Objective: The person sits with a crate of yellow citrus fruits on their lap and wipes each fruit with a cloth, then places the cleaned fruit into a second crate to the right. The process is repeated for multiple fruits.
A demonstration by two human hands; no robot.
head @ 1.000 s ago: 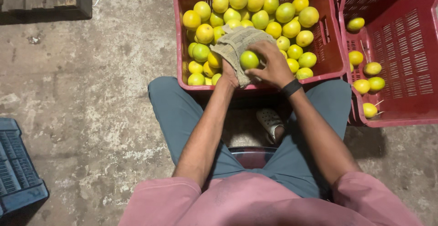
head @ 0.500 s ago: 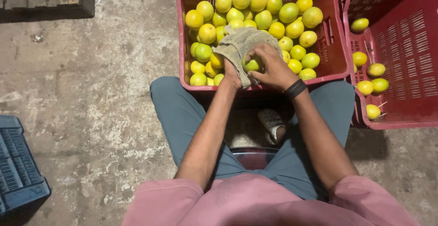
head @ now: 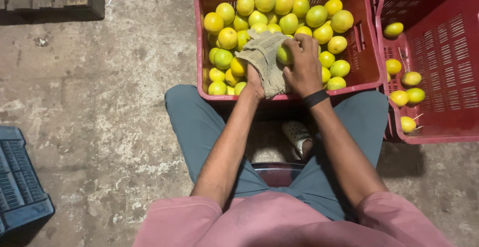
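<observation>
Two hands meet over the near edge of the full red crate (head: 366,72), and everything here is easiest placed from that crate. The left hand (head: 253,80) sits at its front rim, mostly buried under a coarse tan cloth (head: 263,57) that it seems to grip from below; how far its fingers close I cannot tell, since the cloth hides them. The right hand (head: 303,65), just beside it toward the crate's middle, curls round a yellow-green citrus fruit (head: 284,55) and presses it against the cloth. The step in hand looks like wiping this one fruit, with the pile of other fruit (head: 279,12) lying untouched behind it in the crate. Beyond the crate's right wall stands a second red crate (head: 439,62), nearly bare, with a few fruits (head: 406,90) along its near side. To finish the wipe, the fruit needs turning inside the cloth so its hidden face gets rubbed.
</observation>
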